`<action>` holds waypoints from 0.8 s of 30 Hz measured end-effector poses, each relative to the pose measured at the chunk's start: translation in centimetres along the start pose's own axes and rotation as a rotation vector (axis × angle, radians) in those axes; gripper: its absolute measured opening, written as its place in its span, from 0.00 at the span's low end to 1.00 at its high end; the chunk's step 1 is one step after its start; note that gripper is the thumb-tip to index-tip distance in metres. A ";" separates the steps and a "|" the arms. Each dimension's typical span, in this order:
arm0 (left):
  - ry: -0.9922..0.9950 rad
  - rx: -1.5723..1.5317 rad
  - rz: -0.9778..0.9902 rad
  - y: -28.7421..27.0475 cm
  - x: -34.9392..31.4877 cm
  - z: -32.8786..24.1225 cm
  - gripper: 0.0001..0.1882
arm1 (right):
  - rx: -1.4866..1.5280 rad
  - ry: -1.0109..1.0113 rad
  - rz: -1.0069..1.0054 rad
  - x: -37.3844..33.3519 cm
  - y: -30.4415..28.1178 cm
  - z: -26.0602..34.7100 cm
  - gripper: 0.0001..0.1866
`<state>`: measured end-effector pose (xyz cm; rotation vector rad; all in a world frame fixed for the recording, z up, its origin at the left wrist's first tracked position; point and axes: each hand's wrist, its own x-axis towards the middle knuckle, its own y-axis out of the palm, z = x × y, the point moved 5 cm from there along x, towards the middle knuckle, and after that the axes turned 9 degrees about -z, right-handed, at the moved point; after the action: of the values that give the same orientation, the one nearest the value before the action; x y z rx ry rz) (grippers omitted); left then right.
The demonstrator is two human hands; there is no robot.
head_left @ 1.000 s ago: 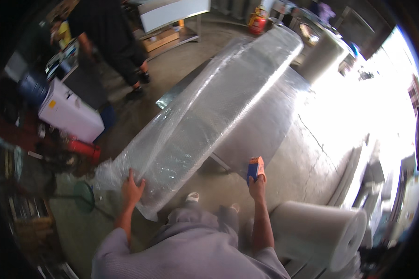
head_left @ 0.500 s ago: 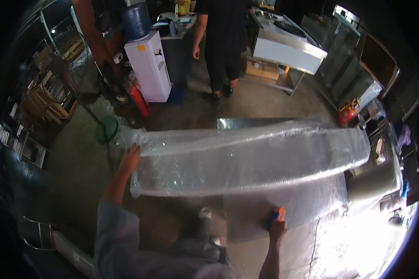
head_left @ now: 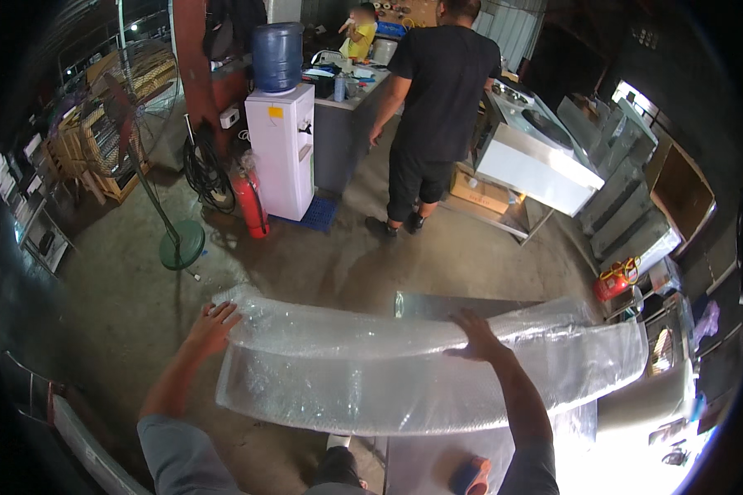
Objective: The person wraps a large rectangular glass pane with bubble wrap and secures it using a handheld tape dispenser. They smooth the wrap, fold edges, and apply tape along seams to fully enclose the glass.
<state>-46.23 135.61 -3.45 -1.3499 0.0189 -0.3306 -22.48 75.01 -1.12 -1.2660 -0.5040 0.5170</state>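
Stood on a concrete floor (head_left: 305,272) in a dim workshop. Had the left hand (head_left: 213,326) at the left end of a long bubble-wrapped package (head_left: 396,379), fingers slightly bent; could not tell a pinch on the film from a plain touch. Spread the right hand (head_left: 475,337) open at the package's far side, nothing seen in its grasp. Had the package's right part over a grey flat surface (head_left: 417,466), with a blue-and-orange object (head_left: 475,476) on the near part. Saw, far left, a red fire extinguisher (head_left: 252,204) and white water dispenser (head_left: 281,153); far centre, a person in black (head_left: 442,95).
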 end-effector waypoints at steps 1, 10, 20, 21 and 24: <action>-0.033 -0.047 -0.041 0.5 0.0 0.8 0.31 | -0.022 -0.058 0.113 1.4 1.1 0.3 0.50; -0.325 -0.131 -0.095 -0.8 -5.1 3.7 0.23 | -0.119 -0.078 0.211 3.0 1.8 -2.9 0.40; -0.316 -0.274 -0.069 -3.0 -5.3 -4.1 0.30 | -0.237 0.329 0.511 -10.4 -4.2 -6.1 0.22; -0.343 -0.293 -0.071 -3.7 -4.2 -5.4 0.33 | -0.318 0.197 0.422 -11.1 -4.1 -5.8 0.20; -0.320 -0.335 -0.536 -8.0 1.0 -12.9 0.37 | -0.519 -0.189 0.044 -12.9 -3.1 -4.8 0.14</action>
<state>-49.70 121.68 1.48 -1.7189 -0.5857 -0.5743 -29.36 62.75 -0.03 -1.7349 -0.8048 0.5655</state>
